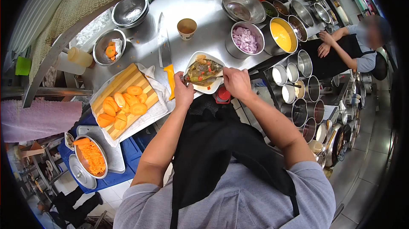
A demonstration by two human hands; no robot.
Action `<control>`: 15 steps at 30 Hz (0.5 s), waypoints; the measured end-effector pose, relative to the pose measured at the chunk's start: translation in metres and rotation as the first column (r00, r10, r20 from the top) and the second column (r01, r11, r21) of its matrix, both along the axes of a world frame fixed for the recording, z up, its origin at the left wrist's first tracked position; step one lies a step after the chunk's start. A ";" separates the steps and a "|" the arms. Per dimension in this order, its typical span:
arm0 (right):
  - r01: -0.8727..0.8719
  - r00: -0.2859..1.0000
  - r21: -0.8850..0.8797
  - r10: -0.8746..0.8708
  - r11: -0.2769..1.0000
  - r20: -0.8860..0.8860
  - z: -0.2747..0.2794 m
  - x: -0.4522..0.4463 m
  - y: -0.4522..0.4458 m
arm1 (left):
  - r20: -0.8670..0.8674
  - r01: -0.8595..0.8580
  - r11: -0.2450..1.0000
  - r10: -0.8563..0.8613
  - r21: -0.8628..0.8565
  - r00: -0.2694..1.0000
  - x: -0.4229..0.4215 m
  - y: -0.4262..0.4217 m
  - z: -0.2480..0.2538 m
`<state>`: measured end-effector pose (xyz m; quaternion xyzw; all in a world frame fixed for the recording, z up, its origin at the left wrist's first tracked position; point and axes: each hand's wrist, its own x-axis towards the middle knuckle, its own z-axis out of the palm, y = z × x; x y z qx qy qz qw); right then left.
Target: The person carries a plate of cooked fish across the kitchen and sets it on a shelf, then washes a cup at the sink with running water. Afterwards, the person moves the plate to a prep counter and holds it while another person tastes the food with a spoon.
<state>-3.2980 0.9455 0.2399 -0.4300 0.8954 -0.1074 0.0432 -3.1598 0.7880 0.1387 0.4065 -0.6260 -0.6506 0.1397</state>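
Note:
A white square bowl (216, 86) is at the counter's front edge, in front of my body. In it lies what looks like a whole cooked fish (203, 70) in brownish sauce with red and green bits. My left hand (183, 93) is closed at the bowl's left rim. At the right rim, by the narrow end of the fish, my right hand (237, 84) is closed too; its fingertips are partly hidden. Just left of the bowl lies a large knife (163, 43) with a yellow handle. Beyond the bowl stands a paper cup (186, 28) with brown contents.
Peeled carrots lie on a striped cutting board (115, 86) at left, above a pot of grated carrot (93, 158). Sliced onions fill a pot (238, 54); another pot (275, 50) holds yellow liquid. Metal bowls (130, 9) stand farther back. A co-worker (355, 48) is at right.

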 end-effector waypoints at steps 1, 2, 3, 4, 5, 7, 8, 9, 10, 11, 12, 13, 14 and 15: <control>-0.002 1.000 -0.011 0.002 1.000 -0.002 -0.005 0.002 0.004 | -0.037 -0.034 0.997 0.031 -0.071 0.999 0.001 0.002 -0.006; -0.001 1.000 -0.022 0.001 1.000 -0.002 -0.010 0.004 0.006 | -0.034 -0.029 0.997 0.027 -0.072 0.999 0.002 0.002 -0.005; 0.006 1.000 -0.022 -0.006 1.000 0.001 -0.016 0.005 0.008 | -0.020 -0.029 0.995 0.027 -0.091 0.999 0.003 0.002 -0.004; 0.005 1.000 -0.035 -0.005 0.999 -0.004 -0.022 0.005 0.010 | -0.006 -0.027 0.993 0.027 -0.111 1.000 0.003 0.003 -0.003; 0.004 1.000 -0.047 -0.005 0.999 -0.010 -0.025 0.005 0.011 | -0.006 -0.020 0.994 0.019 -0.110 1.000 0.003 0.004 -0.003; 0.020 1.000 -0.085 -0.020 0.996 -0.006 -0.032 0.005 0.013 | -0.040 -0.037 0.995 0.034 -0.088 0.999 0.003 0.004 -0.004; 0.028 1.000 -0.123 -0.028 0.992 0.000 -0.033 0.006 0.012 | -0.039 -0.034 0.996 0.031 -0.088 0.999 0.003 0.004 -0.007; 0.030 1.000 -0.123 -0.030 0.992 0.002 -0.035 0.007 0.012 | -0.067 -0.036 0.990 0.027 -0.135 0.997 0.003 0.005 -0.010; 0.058 0.998 -0.110 -0.056 0.992 0.023 -0.037 0.008 0.011 | -0.095 -0.039 0.983 0.022 -0.181 0.995 0.004 0.005 -0.013; 0.085 0.996 -0.098 -0.082 0.992 0.042 -0.039 0.008 0.011 | -0.094 -0.037 0.983 0.021 -0.181 0.995 0.004 0.006 -0.011; 0.086 0.996 -0.098 -0.082 0.991 0.043 -0.041 0.009 0.012 | -0.091 -0.041 0.986 0.026 -0.161 0.995 0.003 0.006 -0.007; 0.121 0.987 -0.074 -0.111 0.990 0.119 -0.044 0.009 0.012 | -0.090 -0.046 0.989 0.034 -0.141 0.995 0.002 0.007 -0.004; 0.151 0.971 -0.048 -0.139 0.987 0.194 -0.045 0.009 0.011 | -0.090 -0.049 0.989 0.037 -0.142 0.995 0.001 0.006 0.002; 0.147 0.972 -0.049 -0.135 0.988 0.194 -0.046 0.007 0.010 | -0.051 -0.038 0.994 0.032 -0.106 0.998 0.000 0.006 0.008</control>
